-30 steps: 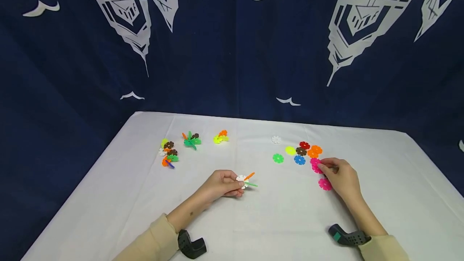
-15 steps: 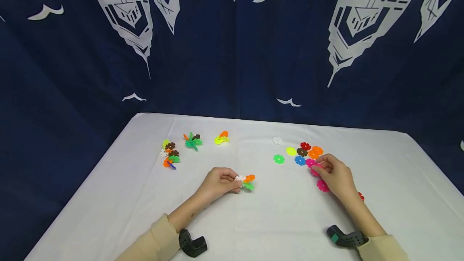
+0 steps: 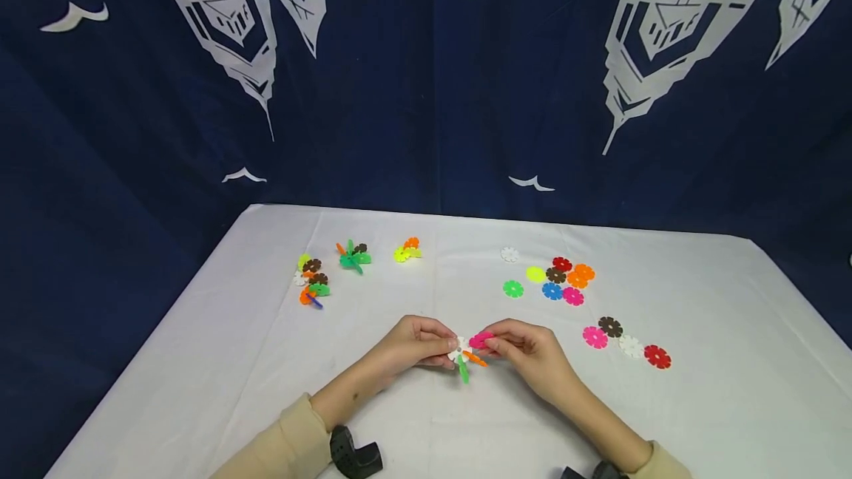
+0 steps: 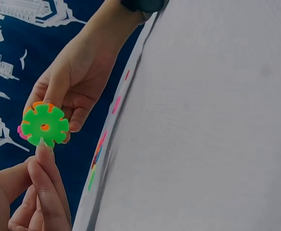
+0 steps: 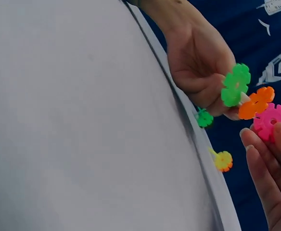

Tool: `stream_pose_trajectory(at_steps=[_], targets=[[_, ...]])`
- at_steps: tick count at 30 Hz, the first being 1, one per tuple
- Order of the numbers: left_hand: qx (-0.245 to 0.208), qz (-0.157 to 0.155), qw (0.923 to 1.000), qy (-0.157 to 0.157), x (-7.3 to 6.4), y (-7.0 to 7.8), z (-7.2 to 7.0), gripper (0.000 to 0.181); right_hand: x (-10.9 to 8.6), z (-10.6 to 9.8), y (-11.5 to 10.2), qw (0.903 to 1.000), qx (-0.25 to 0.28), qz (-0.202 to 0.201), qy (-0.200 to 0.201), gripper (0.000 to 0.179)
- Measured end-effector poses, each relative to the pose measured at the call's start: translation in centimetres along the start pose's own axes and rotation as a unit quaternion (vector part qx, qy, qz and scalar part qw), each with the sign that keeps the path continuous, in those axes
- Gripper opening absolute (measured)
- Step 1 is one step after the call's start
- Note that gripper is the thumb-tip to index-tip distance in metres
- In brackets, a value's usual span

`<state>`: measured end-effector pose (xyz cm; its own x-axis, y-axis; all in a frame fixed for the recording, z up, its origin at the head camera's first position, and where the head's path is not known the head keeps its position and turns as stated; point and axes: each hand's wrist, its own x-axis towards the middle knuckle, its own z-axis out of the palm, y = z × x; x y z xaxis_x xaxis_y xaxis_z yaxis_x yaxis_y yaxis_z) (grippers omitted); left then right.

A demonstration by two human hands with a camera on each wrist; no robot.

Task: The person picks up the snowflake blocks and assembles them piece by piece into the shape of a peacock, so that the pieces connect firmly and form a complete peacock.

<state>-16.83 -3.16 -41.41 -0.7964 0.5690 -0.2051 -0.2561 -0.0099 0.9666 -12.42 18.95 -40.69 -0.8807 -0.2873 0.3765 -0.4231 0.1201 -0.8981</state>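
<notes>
My left hand (image 3: 414, 346) pinches a white notched plastic disc (image 3: 455, 355) above the table. An orange disc (image 3: 475, 358) and a green disc (image 3: 463, 370) are slotted into the white one and stick out from it. Close beside it, my right hand (image 3: 532, 357) pinches a pink disc (image 3: 481, 339) between thumb and fingers, its edge right at the white disc's rim. In the right wrist view the pink disc (image 5: 273, 121) overlaps the orange disc (image 5: 257, 103). The green disc (image 4: 45, 125) hides most of the other pieces in the left wrist view.
On the white table (image 3: 266, 405), joined disc clusters stand at the back left: a multicoloured one (image 3: 313, 283), a mostly green one (image 3: 353, 258) and a yellow-orange one (image 3: 407, 251). Loose discs lie at right, including a blue one (image 3: 552, 291) and a red one (image 3: 657, 357).
My right hand has picked up a pink disc from the loose discs and carried it left to the left hand. The white piece has turned, its orange and green discs now pointing lower.
</notes>
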Motion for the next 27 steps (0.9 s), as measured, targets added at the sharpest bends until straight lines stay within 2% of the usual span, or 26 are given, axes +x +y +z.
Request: stream_pose_trajectory(at_steps=[7,13,19,22,27], targets=[[-0.006,0.012,0.9999,-0.008,-0.1,0.2,0.2,0.014,-0.5,1.0,0.5,0.9993,-0.019,-0.006,0.031,0.012],[-0.019,-0.004,0.9998,-0.001,0.0,0.2,0.2,0.011,-0.6,1.7,0.2,0.9968,-0.040,-0.021,0.066,0.010],[-0.026,-0.011,0.9996,-0.006,-0.1,0.3,0.3,0.013,-0.6,1.9,0.4,0.9965,-0.030,0.002,0.078,0.009],[-0.030,-0.012,0.9994,-0.008,-0.1,0.2,0.3,0.012,-0.7,2.2,0.7,0.9952,-0.057,-0.007,0.079,0.012],[-0.050,-0.019,0.9985,-0.003,-0.3,0.1,0.5,0.008,-0.7,2.9,0.1,0.9843,-0.135,-0.063,0.094,0.018]])
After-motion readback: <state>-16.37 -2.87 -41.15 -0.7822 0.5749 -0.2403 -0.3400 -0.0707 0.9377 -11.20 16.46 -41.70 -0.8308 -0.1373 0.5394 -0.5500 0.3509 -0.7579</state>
